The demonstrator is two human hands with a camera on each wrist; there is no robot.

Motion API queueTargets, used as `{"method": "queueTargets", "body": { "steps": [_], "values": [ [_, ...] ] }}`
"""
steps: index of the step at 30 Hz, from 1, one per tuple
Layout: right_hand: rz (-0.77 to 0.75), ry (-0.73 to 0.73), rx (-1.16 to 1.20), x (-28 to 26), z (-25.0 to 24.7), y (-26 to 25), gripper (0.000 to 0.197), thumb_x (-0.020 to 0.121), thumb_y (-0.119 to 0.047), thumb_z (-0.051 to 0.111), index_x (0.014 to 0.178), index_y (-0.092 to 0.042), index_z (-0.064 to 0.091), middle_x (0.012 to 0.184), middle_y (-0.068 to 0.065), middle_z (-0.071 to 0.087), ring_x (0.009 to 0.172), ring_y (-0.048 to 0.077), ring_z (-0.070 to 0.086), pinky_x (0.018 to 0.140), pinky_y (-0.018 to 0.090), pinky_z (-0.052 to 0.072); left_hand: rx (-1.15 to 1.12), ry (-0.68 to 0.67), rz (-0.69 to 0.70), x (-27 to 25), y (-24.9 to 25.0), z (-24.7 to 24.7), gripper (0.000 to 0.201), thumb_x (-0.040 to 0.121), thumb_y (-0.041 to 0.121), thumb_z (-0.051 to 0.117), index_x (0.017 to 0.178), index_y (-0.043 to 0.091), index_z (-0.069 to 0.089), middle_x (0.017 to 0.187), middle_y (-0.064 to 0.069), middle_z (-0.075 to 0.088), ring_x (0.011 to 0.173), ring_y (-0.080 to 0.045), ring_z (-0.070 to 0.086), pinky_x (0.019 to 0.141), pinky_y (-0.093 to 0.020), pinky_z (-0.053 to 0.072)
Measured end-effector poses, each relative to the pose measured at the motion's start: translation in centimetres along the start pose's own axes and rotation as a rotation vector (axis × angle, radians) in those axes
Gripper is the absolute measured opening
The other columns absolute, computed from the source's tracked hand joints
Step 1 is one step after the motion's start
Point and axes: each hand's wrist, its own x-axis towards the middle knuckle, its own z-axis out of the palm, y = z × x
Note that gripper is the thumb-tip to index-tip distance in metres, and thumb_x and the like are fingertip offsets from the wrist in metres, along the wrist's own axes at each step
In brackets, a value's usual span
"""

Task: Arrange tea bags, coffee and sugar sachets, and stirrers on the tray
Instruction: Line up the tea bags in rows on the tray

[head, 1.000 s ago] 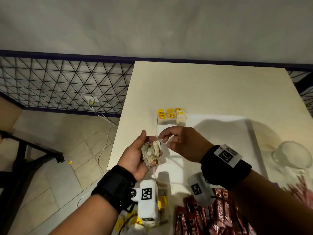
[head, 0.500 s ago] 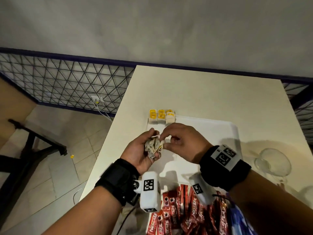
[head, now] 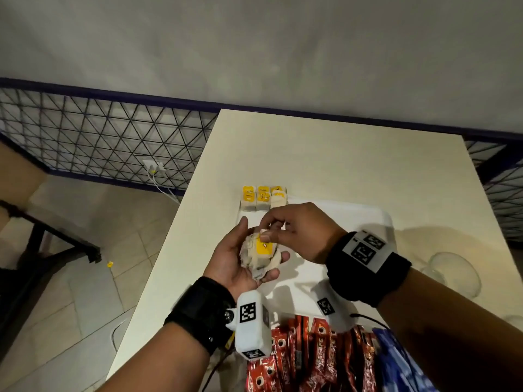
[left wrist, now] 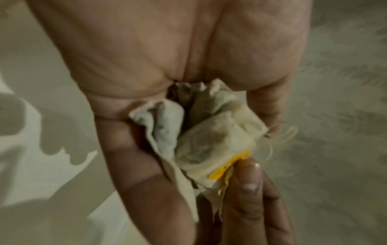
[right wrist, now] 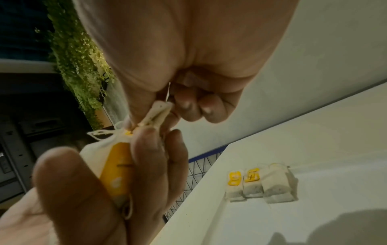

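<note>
My left hand lies palm up above the white tray, cupping a crumpled bunch of tea bags. On top of the bunch sits one bag with a yellow tag. My right hand pinches the upper edge of that bag between thumb and forefinger, with a loose string beside it. Three tea bags stand in a row at the tray's far left corner, two showing yellow tags.
Red coffee sachets lie heaped at the near edge with a blue packet beside them. An upturned glass bowl stands on the table at the right. The table's left edge drops to a tiled floor; a wire fence lies beyond.
A tea bag with its yellow tag now lies face up on top of the bunch. My right hand has closed in over the left palm and pinches it.
</note>
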Motion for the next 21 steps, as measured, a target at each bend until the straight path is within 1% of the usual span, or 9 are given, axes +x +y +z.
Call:
{"method": "queueTargets", "body": {
  "steps": [1, 2, 4, 7, 10, 12, 15, 17, 21],
  "values": [
    [0.007, 0.0, -0.022, 0.3, 0.1, 0.1, 0.008, 0.084, -0.03, 0.071, 0.089, -0.026, 0.065, 0.076, -0.012, 0.061, 0.061, -0.002, 0.051, 0.059, 0.012, 0.034, -0.012, -0.003, 0.01, 0.1, -0.1, -0.1, 0.058, 0.056, 0.047, 0.086, 0.101, 0.013, 0.071, 0.085, -0.011, 0.068, 0.076, -0.031, 0.07, 0.049, -0.031, 0.054],
    [0.0, 0.011, -0.045, 0.4, 0.2, 0.1, 0.012, 0.083, -0.031, 0.072, 0.086, -0.026, 0.061, 0.076, -0.013, 0.059, 0.061, -0.002, 0.05, 0.058, 0.011, 0.033, -0.02, 0.013, 0.027, 0.3, -0.2, -0.1, 0.05, 0.059, 0.045, 0.083, 0.094, 0.013, 0.07, 0.081, -0.01, 0.068, 0.072, -0.029, 0.07, 0.049, -0.03, 0.054],
    [-0.058, 0.076, -0.076, 0.6, 0.3, 0.0, 0.019, 0.081, -0.031, 0.074, 0.082, -0.025, 0.056, 0.078, -0.012, 0.053, 0.066, -0.006, 0.048, 0.06, 0.01, 0.033, -0.043, 0.059, 0.047, 0.5, -0.2, 0.0, 0.031, 0.071, 0.04, 0.065, 0.086, 0.013, 0.062, 0.072, -0.007, 0.066, 0.064, -0.024, 0.068, 0.049, -0.026, 0.054],
    [-0.145, 0.158, -0.039, 0.8, 0.7, 0.3, 0.015, 0.079, -0.029, 0.075, 0.08, -0.018, 0.065, 0.083, -0.006, 0.054, 0.071, -0.004, 0.048, 0.063, 0.008, 0.034, -0.105, 0.066, 0.067, 0.8, 0.1, -0.4, 0.033, 0.076, 0.038, 0.056, 0.094, 0.011, 0.061, 0.071, -0.007, 0.066, 0.061, -0.019, 0.067, 0.049, -0.025, 0.054],
    [-0.184, 0.142, -0.08, 0.9, 1.5, 0.7, 0.026, 0.071, -0.032, 0.075, 0.094, -0.019, 0.074, 0.088, -0.006, 0.054, 0.077, -0.005, 0.049, 0.072, 0.004, 0.033, -0.168, 0.056, 0.081, 0.8, 0.5, -1.0, 0.035, 0.08, 0.036, 0.055, 0.099, 0.008, 0.063, 0.081, -0.007, 0.069, 0.063, -0.018, 0.068, 0.055, -0.029, 0.058],
    [-0.193, 0.128, -0.107, 1.2, 2.2, 0.8, 0.034, 0.07, -0.033, 0.073, 0.101, -0.02, 0.075, 0.092, -0.008, 0.051, 0.083, 0.001, 0.051, 0.078, 0.006, 0.036, -0.237, 0.034, 0.091, 0.7, 0.8, -1.2, 0.034, 0.082, 0.033, 0.054, 0.098, 0.004, 0.065, 0.087, -0.011, 0.069, 0.068, -0.023, 0.07, 0.061, -0.034, 0.06],
    [-0.229, 0.135, -0.121, 1.4, 2.6, 0.7, 0.032, 0.071, -0.031, 0.073, 0.102, -0.024, 0.075, 0.097, -0.01, 0.049, 0.088, 0.005, 0.054, 0.081, 0.011, 0.041, -0.268, 0.039, 0.108, 0.5, 1.0, -1.4, 0.034, 0.082, 0.03, 0.055, 0.099, 0.002, 0.065, 0.093, -0.014, 0.067, 0.074, -0.026, 0.071, 0.067, -0.037, 0.06],
    [-0.243, 0.134, -0.101, 1.5, 2.8, 0.4, 0.029, 0.072, -0.025, 0.073, 0.101, -0.025, 0.074, 0.1, -0.01, 0.047, 0.087, 0.009, 0.057, 0.077, 0.013, 0.045, -0.269, 0.037, 0.118, 0.5, 1.1, -1.7, 0.032, 0.085, 0.029, 0.053, 0.1, 0.003, 0.064, 0.092, -0.015, 0.067, 0.077, -0.025, 0.07, 0.067, -0.036, 0.06],
    [-0.298, 0.118, -0.162, 1.5, 2.8, 0.0, 0.043, 0.072, -0.017, 0.073, 0.112, -0.028, 0.068, 0.11, -0.011, 0.043, 0.079, 0.021, 0.06, 0.07, 0.025, 0.052, -0.312, -0.017, 0.143, 0.6, 1.0, -2.0, 0.029, 0.09, 0.021, 0.044, 0.101, 0.002, 0.063, 0.093, -0.015, 0.063, 0.081, -0.026, 0.066, 0.063, -0.029, 0.057]
  ]
}}
